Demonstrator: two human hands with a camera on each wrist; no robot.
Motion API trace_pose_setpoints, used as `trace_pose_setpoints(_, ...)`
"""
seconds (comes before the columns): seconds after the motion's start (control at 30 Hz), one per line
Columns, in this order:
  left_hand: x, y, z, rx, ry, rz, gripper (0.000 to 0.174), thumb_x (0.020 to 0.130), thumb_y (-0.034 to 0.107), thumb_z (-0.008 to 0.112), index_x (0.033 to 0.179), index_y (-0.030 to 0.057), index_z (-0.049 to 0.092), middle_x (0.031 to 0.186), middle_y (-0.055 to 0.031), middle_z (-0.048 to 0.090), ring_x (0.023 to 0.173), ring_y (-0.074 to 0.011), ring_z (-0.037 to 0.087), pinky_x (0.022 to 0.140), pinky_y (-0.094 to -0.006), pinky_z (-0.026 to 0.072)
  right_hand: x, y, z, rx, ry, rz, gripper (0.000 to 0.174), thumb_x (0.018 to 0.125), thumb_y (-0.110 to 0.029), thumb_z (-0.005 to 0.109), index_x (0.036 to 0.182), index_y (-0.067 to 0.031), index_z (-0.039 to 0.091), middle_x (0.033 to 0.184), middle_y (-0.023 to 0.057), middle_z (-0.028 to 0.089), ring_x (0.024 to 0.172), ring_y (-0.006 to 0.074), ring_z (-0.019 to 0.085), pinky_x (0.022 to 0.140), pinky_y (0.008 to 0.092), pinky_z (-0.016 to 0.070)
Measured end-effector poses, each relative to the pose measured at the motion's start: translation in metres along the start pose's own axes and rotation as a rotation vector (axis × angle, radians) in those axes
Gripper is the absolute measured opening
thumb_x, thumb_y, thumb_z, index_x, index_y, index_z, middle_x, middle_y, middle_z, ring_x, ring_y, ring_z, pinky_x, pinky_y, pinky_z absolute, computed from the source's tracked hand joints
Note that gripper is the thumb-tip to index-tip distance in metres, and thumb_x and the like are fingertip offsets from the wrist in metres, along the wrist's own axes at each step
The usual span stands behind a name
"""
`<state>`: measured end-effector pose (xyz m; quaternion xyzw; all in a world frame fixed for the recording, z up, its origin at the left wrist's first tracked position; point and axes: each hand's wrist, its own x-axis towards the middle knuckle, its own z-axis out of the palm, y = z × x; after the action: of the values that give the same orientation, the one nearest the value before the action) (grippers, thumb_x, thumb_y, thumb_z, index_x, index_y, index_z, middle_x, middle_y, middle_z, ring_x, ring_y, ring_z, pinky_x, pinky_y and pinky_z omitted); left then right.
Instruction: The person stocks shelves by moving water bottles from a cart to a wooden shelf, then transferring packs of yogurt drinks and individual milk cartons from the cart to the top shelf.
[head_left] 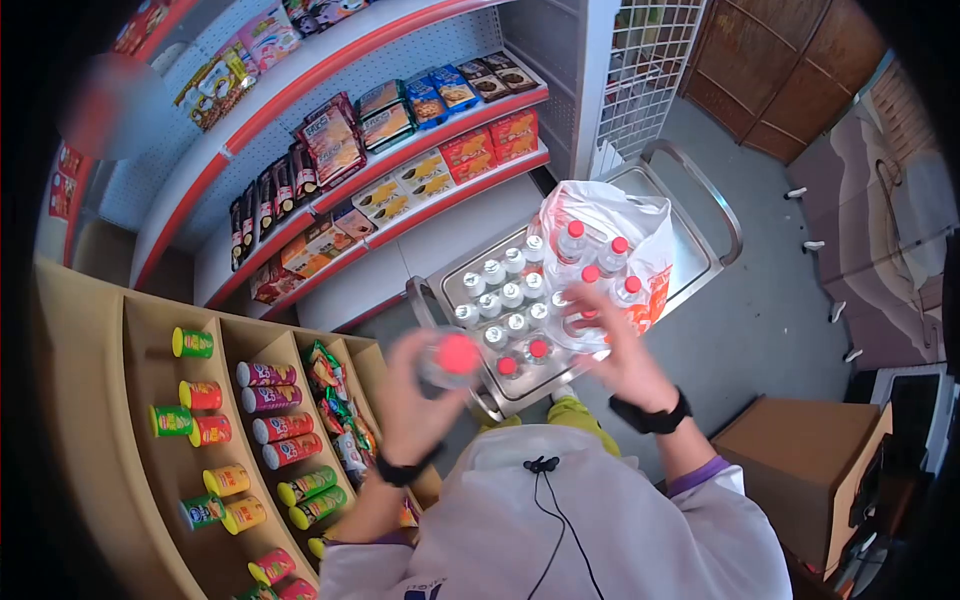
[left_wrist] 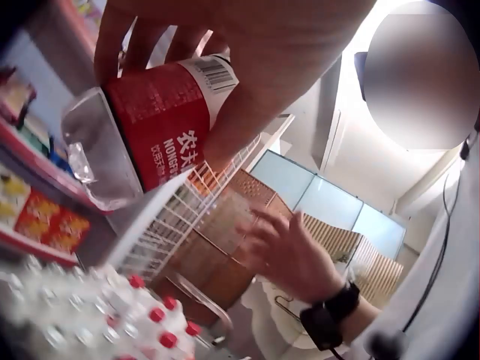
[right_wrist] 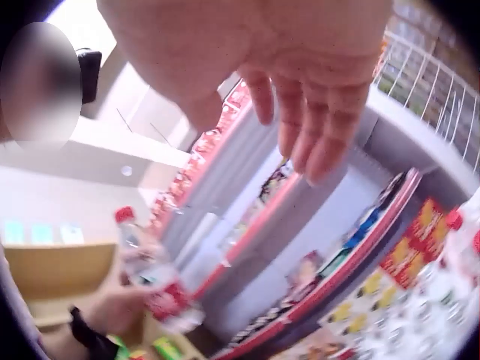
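Observation:
My left hand (head_left: 412,405) grips a water bottle (head_left: 452,358) with a red cap, raised in front of the trolley's near left corner. The left wrist view shows the bottle's red label (left_wrist: 161,116) and clear base, with fingers and thumb wrapped round it. My right hand (head_left: 632,358) holds nothing; its fingers (right_wrist: 330,135) extend loosely in the right wrist view. Below and beyond it, a white plastic bag (head_left: 648,215) holds several red-capped bottles. To the bag's left, rows of clear bottles (head_left: 512,294) and two red-capped bottles (head_left: 538,348) stand on the metal trolley (head_left: 690,285).
Shelves with red edges (head_left: 400,150) carry snack packets and boxes behind the trolley. A wooden display rack (head_left: 110,370) of colourful canisters stands at the left. At the lower right is a cardboard box (head_left: 790,460). A white wire grid (head_left: 650,75) rises behind the trolley.

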<state>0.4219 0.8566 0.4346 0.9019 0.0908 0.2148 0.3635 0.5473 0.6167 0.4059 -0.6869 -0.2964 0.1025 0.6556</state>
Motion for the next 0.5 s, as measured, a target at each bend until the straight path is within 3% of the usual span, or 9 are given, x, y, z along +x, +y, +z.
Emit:
trace_pose_setpoints(0.07, -0.020, 0.024, 0.057, -0.047, -0.207, -0.056, 0.071, 0.065, 0.019, 0.085, 0.125, 0.0043, 0.051, 0.117, -0.0157, 0.062, 0.105, -0.0300, 0.064, 0.087, -0.0376, 0.0518, -0.002, -0.018, -0.001, -0.019, -0.271, 0.027, 0.070, 0.079, -0.017, 0.078, 0.137, -0.0056, 0.042, 0.134, 0.0109, 0.054, 0.121, 0.0260, 0.054, 0.101, 0.0375, 0.0447)
trace_pose_setpoints(0.2, -0.045, 0.054, 0.115, -0.119, -0.240, -0.213, 0.072, 0.067, 0.023, 0.084, 0.128, 0.0049, 0.050, 0.119, -0.0167, 0.063, 0.101, -0.0330, 0.066, 0.083, -0.0387, 0.0539, -0.023, -0.004, -0.021, -0.100, -0.316, 0.125, 0.067, 0.077, -0.017, 0.081, 0.133, -0.0059, 0.047, 0.130, 0.0113, 0.056, 0.120, 0.0263, 0.056, 0.100, 0.0374, 0.0452)
trace_pose_setpoints(0.27, -0.033, 0.076, 0.114, -0.042, -0.458, -0.330, 0.067, 0.073, 0.024, 0.081, 0.129, 0.0042, 0.050, 0.123, -0.0178, 0.060, 0.110, -0.0370, 0.060, 0.089, -0.0423, 0.0507, -0.026, 0.009, -0.034, 0.027, -0.278, 0.145, 0.059, 0.078, -0.017, 0.080, 0.128, -0.0063, 0.051, 0.127, 0.0118, 0.058, 0.116, 0.0261, 0.058, 0.098, 0.0369, 0.0463)
trace_pose_setpoints(0.3, -0.028, 0.077, 0.116, -0.036, -0.439, -0.336, 0.067, 0.073, 0.024, 0.081, 0.129, 0.0042, 0.050, 0.123, -0.0178, 0.060, 0.110, -0.0370, 0.060, 0.089, -0.0423, 0.0507, -0.023, 0.011, -0.043, 0.031, -0.294, 0.134, 0.059, 0.078, -0.017, 0.080, 0.128, -0.0063, 0.051, 0.127, 0.0118, 0.058, 0.116, 0.0261, 0.058, 0.098, 0.0369, 0.0463)
trace_pose_setpoints(0.37, -0.021, 0.074, 0.113, 0.012, -0.349, -0.012, 0.056, 0.080, 0.023, 0.076, 0.126, 0.0033, 0.052, 0.126, -0.0183, 0.059, 0.118, -0.0384, 0.054, 0.096, -0.0441, 0.0454, -0.014, 0.018, -0.064, -0.189, -0.265, -0.010, 0.054, 0.081, -0.025, 0.077, 0.124, -0.0046, 0.052, 0.116, 0.0157, 0.062, 0.105, 0.0332, 0.062, 0.089, 0.0376, 0.0495)
trace_pose_setpoints(0.43, -0.021, 0.070, 0.098, 0.043, -0.315, -0.024, 0.051, 0.082, 0.021, 0.074, 0.126, 0.0032, 0.053, 0.127, -0.0183, 0.058, 0.120, -0.0383, 0.052, 0.099, -0.0445, 0.0427, 0.009, 0.014, -0.093, -0.232, -0.213, 0.035, 0.048, 0.081, -0.020, 0.077, 0.120, -0.0036, 0.055, 0.112, 0.0143, 0.064, 0.101, 0.0304, 0.064, 0.086, 0.0371, 0.0505)
trace_pose_setpoints(0.47, -0.021, 0.068, 0.089, 0.073, -0.293, -0.025, 0.047, 0.084, 0.019, 0.072, 0.125, 0.0032, 0.054, 0.128, -0.0184, 0.057, 0.123, -0.0381, 0.050, 0.102, -0.0449, 0.0399, 0.022, 0.014, -0.106, -0.145, -0.162, 0.051, 0.046, 0.081, -0.006, 0.075, 0.122, -0.0029, 0.054, 0.117, 0.0080, 0.061, 0.106, 0.0172, 0.059, 0.088, 0.0310, 0.0505)
trace_pose_setpoints(0.5, -0.029, 0.057, 0.081, 0.136, -0.300, -0.014, 0.045, 0.083, 0.020, 0.071, 0.124, 0.0052, 0.057, 0.124, -0.0168, 0.060, 0.117, -0.0363, 0.054, 0.101, -0.0442, 0.0405, 0.034, 0.025, -0.119, -0.141, -0.063, 0.049, 0.047, 0.080, -0.009, 0.077, 0.120, -0.0019, 0.056, 0.109, 0.0112, 0.063, 0.101, 0.0213, 0.061, 0.086, 0.0339, 0.0497)
